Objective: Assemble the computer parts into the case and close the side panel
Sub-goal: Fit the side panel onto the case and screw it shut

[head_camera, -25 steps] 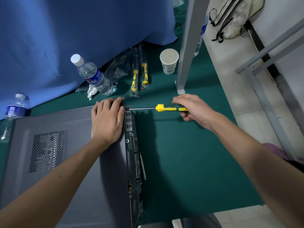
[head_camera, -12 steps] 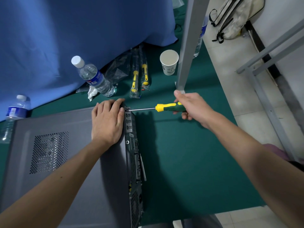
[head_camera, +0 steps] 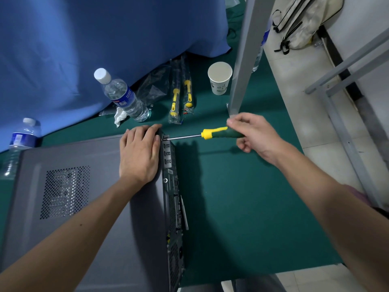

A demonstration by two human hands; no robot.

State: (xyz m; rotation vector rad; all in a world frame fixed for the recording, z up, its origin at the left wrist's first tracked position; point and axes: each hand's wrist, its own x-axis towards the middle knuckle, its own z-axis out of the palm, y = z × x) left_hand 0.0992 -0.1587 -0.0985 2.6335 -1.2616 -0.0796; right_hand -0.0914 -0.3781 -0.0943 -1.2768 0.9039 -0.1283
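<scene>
A grey computer case (head_camera: 69, 218) lies on its side on the green table, its vented side panel (head_camera: 65, 191) facing up and its rear face (head_camera: 172, 197) toward the right. My left hand (head_camera: 140, 153) lies flat with straight fingers on the panel's far right corner. My right hand (head_camera: 251, 133) grips the green and yellow handle of a screwdriver (head_camera: 212, 134). The shaft runs horizontally to the left and its tip meets the top of the case's rear edge, just beside my left fingertips.
Two water bottles (head_camera: 122, 95) (head_camera: 19, 140), a paper cup (head_camera: 220, 80), two bagged screwdrivers (head_camera: 181, 95) and a crumpled tissue (head_camera: 120, 118) sit behind the case. A grey metal post (head_camera: 246, 60) stands just behind my right hand. Blue cloth (head_camera: 84, 39) hangs at the back. The table edge (head_camera: 294, 127) runs along the right.
My right hand has shifted its grip round the screwdriver handle, rolling it, while the tip stays at the case's rear corner. The left hand has stayed put on the panel.
</scene>
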